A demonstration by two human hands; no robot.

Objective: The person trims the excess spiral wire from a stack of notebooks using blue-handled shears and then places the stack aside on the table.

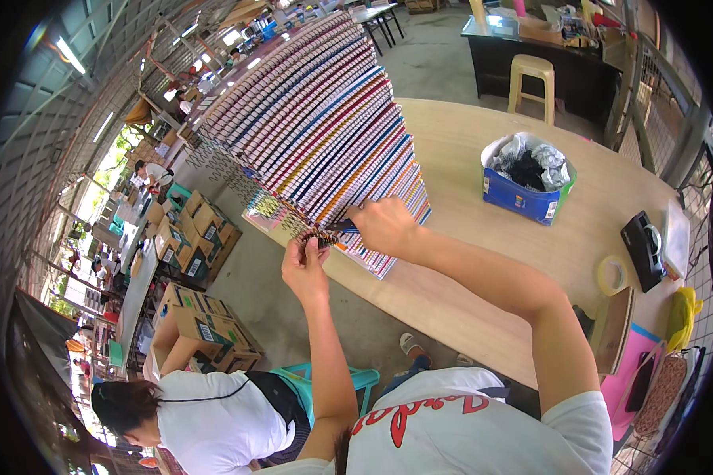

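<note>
A tall, leaning stack of spiral-bound notebooks (317, 119) with many-coloured edges stands on a wooden table (483, 261). My left hand (305, 265) pinches the wire spiral binding (313, 235) sticking out at the stack's lower front corner. Just to the right of it, my right hand (384, 226) is closed on a small dark tool (342, 228) with a blue tip, and the tool touches the same spiral. Both forearms rise from the lower edge.
A blue box (527, 186) lined with a plastic bag sits on the table to the right, with a tape roll (612, 275) and a black tape dispenser (643, 249) near the right edge. A person in white (206, 423) bends at lower left beside cardboard boxes (198, 324). A yellow stool (532, 83) stands behind.
</note>
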